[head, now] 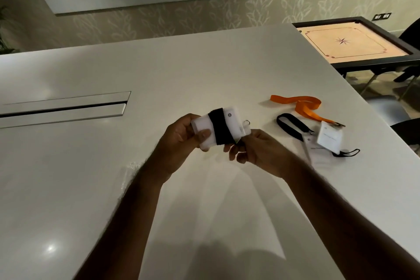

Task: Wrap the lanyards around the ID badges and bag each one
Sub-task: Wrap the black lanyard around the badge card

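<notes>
Gripped between both hands, the white ID badge (217, 128) is held up over the middle of the worktop (159, 70). Left hand (181, 141) clamps the badge's left end, thumb across the front and fingers curled behind. Right hand (256, 150) pinches at the badge's lower right corner, fingers curled in tight; whether it has the lanyard's loose end or only the card corner, the blur won't let me say. A black lanyard (221, 126) is wound round the badge's middle in a broad band, and a small metal ring (246, 123) pokes out at the right end.

Now by size. That big white worktop fills the view, with a long metal cable hatch (63, 107) set into it toward the left edge. Beyond the far right corner stands a carrom board (354, 41) on a dark frame. Over by the right edge lies an orange lanyard (302, 104), its clip end touching a second white badge (329, 140). Just beside that, a second black lanyard (293, 125) loops across the surface, with a third badge (317, 152) lying flat, partly under the second one. Near the left forearm, a clear plastic bag (130, 171) lies on the worktop, barely visible.
</notes>
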